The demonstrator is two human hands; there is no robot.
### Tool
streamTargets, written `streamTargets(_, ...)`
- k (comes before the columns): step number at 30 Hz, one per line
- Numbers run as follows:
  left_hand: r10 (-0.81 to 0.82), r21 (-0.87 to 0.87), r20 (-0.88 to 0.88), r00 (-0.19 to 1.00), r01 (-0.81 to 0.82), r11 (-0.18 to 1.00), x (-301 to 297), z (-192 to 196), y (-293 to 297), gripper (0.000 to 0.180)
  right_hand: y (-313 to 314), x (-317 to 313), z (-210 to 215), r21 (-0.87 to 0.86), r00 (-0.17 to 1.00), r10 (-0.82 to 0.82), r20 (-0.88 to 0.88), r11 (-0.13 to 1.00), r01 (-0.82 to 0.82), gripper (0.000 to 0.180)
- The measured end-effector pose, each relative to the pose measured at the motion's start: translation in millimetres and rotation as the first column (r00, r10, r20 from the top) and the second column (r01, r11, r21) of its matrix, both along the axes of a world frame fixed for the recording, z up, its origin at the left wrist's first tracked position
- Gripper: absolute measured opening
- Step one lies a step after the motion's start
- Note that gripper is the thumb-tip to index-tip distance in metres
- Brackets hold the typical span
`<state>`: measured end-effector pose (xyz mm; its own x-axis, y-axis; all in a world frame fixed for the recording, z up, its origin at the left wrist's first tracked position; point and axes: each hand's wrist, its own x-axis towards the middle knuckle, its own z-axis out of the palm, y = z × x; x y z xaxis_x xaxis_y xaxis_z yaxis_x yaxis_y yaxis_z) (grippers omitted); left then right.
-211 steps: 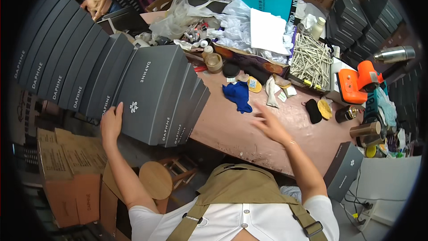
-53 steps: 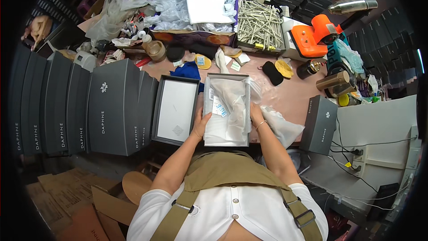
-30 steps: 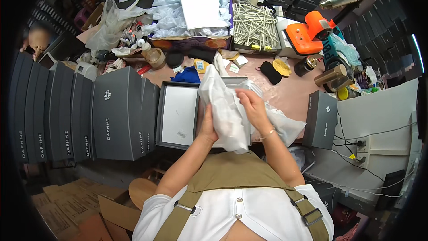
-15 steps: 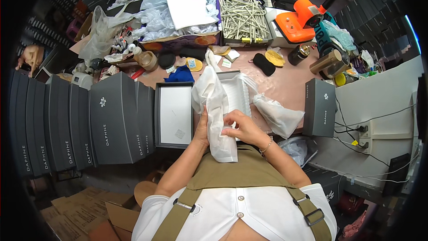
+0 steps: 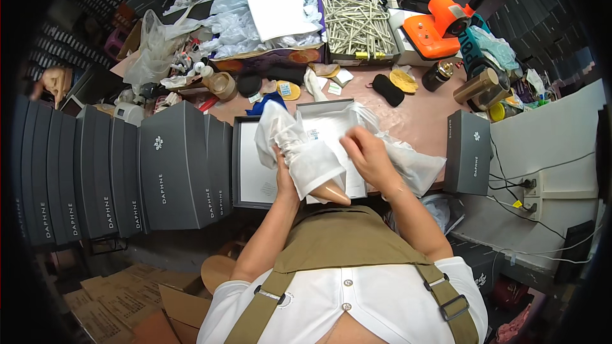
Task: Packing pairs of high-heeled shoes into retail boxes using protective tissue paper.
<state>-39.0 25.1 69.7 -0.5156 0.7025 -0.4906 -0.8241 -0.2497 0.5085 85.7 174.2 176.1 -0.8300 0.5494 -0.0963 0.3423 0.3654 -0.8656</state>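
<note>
My left hand is closed around a tan shoe wrapped in a thin white dust bag. Only the pointed toe shows, sticking out of the bag's lower end; the rest is covered. Just right of the bag, my right hand is raised apart from it, fingers curled; whether they pinch anything is hidden. Beneath both hands lies an open grey shoebox lined with white paper. A second open grey box part, white inside, sits to its left. Another filled white bag rests to the right.
Closed grey shoeboxes stand in a row at the left, and one more box at the right. Behind are a tray of pale sticks, an orange device, a dark jar and a carton of crumpled plastic.
The white bag has tilted and slid up the shoe, and the tan toe now shows at its lower end. My right hand has come off the bag, moving up and right.
</note>
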Motion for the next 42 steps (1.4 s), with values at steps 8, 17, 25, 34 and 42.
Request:
streamTargets(8, 0.247, 0.169, 0.002, 0.969, -0.244, 0.955, 10.7, 31.7, 6.1, 0.076, -51.9, 13.1, -39.0, 0.100, 0.967, 0.153, -0.204, 0.986, -0.135, 0.060)
streamTargets(17, 0.352, 0.087, -0.065, 0.934, -0.346, 0.934, -117.5, 38.7, 19.4, 0.044, -19.6, 46.4, -27.6, 0.212, 0.983, 0.178, -0.050, 0.963, -0.163, 0.064)
streamTargets(25, 0.444, 0.370, -0.896, -0.026, -0.596, 0.713, -149.0, 172.9, -22.6, 0.055, 5.8, 68.0, -37.3, 0.689, 0.876, 0.283, 0.392, 0.540, -0.483, 0.055)
streamTargets(34, -0.686, -0.476, -0.518, 0.511, 0.495, 0.727, -98.4, 31.9, -28.4, 0.060, 34.8, 64.6, 14.5, 0.841, 0.747, 0.560, 0.359, 0.153, -0.519, 0.031)
streamTargets(42, -0.491, -0.009, 0.024, 0.871, 0.491, 0.871, -10.4, 5.4, -8.3, 0.037, 23.3, 0.9, 9.2, 0.779, 0.956, 0.292, -0.040, 0.608, -0.153, 0.035)
